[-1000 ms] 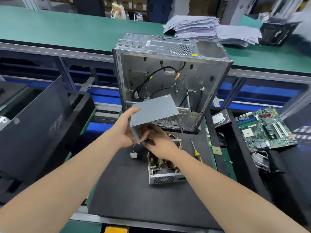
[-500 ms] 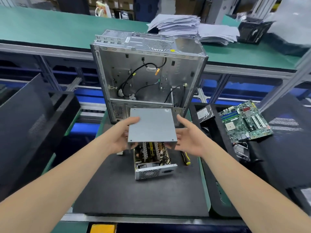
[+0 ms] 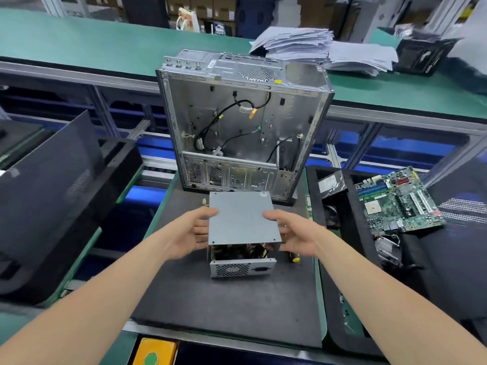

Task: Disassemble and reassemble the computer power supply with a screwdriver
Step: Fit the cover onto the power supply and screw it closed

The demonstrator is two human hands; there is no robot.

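One black side panel leans at the far left, well apart from the work. Next comes the left hand: its thumb lies on top of the left edge of the cover and its fingers press against the side below, so it grips that edge. There is one cover, a flat grey metal sheet, held roughly level between the two hands, directly above the one power supply. The power supply sits on the black mat in the middle of the green tabletop, with its grille facing the person. The cover's near edge is lifted clear of the box, and components show in the gap; whether the far edge touches the box cannot be told.

Behind them stands one open computer case, upright at the far end of the mat, with loose black cables inside. The right hand mirrors the left, thumb on top of the cover's right edge and fingers curled under the side, clamped on it. Just below that hand lies one screwdriver, only its yellow-and-black handle end showing, just beside the power supply. Farther right, one green motherboard rests on a black tray. A heap of papers lies on the far bench.
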